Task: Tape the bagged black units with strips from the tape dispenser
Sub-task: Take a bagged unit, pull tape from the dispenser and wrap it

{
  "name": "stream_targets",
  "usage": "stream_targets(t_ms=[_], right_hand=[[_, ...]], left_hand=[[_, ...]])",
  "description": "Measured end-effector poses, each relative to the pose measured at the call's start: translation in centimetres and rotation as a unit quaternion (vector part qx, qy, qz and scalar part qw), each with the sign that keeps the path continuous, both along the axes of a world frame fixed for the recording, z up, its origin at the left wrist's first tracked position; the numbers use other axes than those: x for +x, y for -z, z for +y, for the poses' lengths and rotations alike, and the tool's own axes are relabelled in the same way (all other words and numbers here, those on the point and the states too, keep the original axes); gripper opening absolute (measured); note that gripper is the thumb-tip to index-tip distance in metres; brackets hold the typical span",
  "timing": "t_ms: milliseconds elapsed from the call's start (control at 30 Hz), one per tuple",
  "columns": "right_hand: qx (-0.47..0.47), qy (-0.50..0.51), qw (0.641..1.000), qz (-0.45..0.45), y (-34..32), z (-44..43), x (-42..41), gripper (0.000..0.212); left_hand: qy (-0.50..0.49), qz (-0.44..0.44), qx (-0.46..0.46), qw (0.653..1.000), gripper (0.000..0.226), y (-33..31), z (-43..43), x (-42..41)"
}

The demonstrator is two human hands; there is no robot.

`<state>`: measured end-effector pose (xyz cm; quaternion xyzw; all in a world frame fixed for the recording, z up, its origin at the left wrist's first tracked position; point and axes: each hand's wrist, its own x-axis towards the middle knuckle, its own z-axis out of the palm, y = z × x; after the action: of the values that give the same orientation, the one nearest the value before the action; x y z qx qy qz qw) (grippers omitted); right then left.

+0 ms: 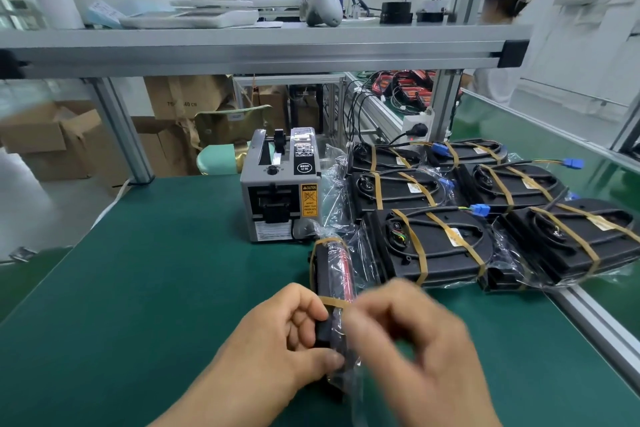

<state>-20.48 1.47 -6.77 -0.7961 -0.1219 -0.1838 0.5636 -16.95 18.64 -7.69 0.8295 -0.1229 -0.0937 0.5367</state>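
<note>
A bagged black unit stands on its edge on the green mat, with a red strip along its top and two brown tape strips around it. My left hand grips its near end, thumb and fingers curled around it. My right hand is blurred beside the unit's right side, its curled fingers at the nearer tape strip. The grey tape dispenser sits behind the unit; I cannot tell whether a strip shows at its slot. Several taped bagged units lie flat in rows to the right.
An aluminium rail borders the mat on the right, with a green conveyor beyond. A shelf beam runs overhead. Cardboard boxes stand past the table's far left edge. A person works at the back right.
</note>
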Motion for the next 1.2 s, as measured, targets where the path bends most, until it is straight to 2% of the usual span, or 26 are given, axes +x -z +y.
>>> stream_targets(t_ms=[33, 67, 133, 167, 200, 300, 467, 633, 700, 800, 867, 1000, 1033, 1100, 1133, 1200], right_hand=[[0.013, 0.081, 0.997, -0.008, -0.4, 0.0, 1.0, 0.015], [0.004, 0.109, 0.993, 0.04, -0.8, 0.1, 2.2, 0.031], [-0.072, 0.104, 0.977, 0.172, -1.3, 0.4, 5.0, 0.071], [-0.114, 0.098, 0.965, 0.214, -1.1, 0.8, 6.3, 0.081], [-0.139, 0.096, 0.961, 0.217, -1.0, 1.2, 7.3, 0.078], [-0.21, 0.124, 0.955, 0.171, -1.0, 2.1, 9.0, 0.051], [-0.372, 0.12, 0.913, 0.118, -2.7, 2.4, 10.6, 0.028], [-0.404, 0.117, 0.903, 0.093, -2.5, 1.7, 11.0, 0.023], [-0.383, 0.108, 0.908, 0.128, -2.4, 1.2, 11.3, 0.027], [-0.209, 0.062, 0.947, 0.237, -1.8, 0.3, 11.6, 0.033], [-0.124, 0.054, 0.953, 0.272, -1.2, -0.2, 11.5, 0.032], [-0.088, 0.052, 0.958, 0.267, -0.5, -0.6, 11.5, 0.031], [-0.086, 0.047, 0.959, 0.265, -0.4, -0.7, 11.5, 0.031], [-0.082, 0.036, 0.96, 0.266, -0.4, -0.7, 11.6, 0.031], [-0.084, 0.034, 0.96, 0.266, -0.4, -0.7, 11.6, 0.032], [-0.086, 0.031, 0.96, 0.266, -0.4, -0.7, 11.5, 0.032]], left_hand=[[0.002, 0.003, 0.006, 1.0, 0.046, 0.0, -0.1, 0.0], [0.003, 0.005, 0.011, 1.0, 0.047, 0.0, -0.1, -0.1], [0.008, 0.005, 0.023, 1.0, 0.048, -0.1, -0.3, -0.2], [0.012, 0.001, 0.03, 0.999, 0.048, -0.1, -0.4, -0.2], [0.016, -0.003, 0.035, 0.999, 0.048, -0.3, -0.4, -0.2], [0.025, -0.002, 0.042, 0.999, 0.046, -0.7, -0.3, -0.2], [0.042, 0.011, 0.05, 0.998, 0.045, -0.9, -0.1, -0.2], [0.052, 0.024, 0.038, 0.998, 0.044, -0.9, 0.3, 0.0], [0.064, 0.026, 0.036, 0.997, 0.043, -0.9, 0.4, 0.0], [0.066, 0.028, 0.033, 0.997, 0.041, -1.1, 0.5, 0.2], [0.07, 0.033, 0.026, 0.997, 0.04, -1.2, 0.5, 0.2], [0.092, 0.075, -0.004, 0.993, 0.028, -2.2, 0.7, 0.7], [0.07, 0.083, -0.028, 0.994, 0.023, -2.4, 0.9, 1.4], [-0.039, 0.084, -0.108, 0.99, 0.018, -2.2, 1.2, 3.9], [-0.114, 0.092, -0.161, 0.976, 0.018, -1.9, 1.4, 5.7], [-0.241, 0.14, -0.254, 0.926, 0.018, -1.3, 1.4, 9.6]])
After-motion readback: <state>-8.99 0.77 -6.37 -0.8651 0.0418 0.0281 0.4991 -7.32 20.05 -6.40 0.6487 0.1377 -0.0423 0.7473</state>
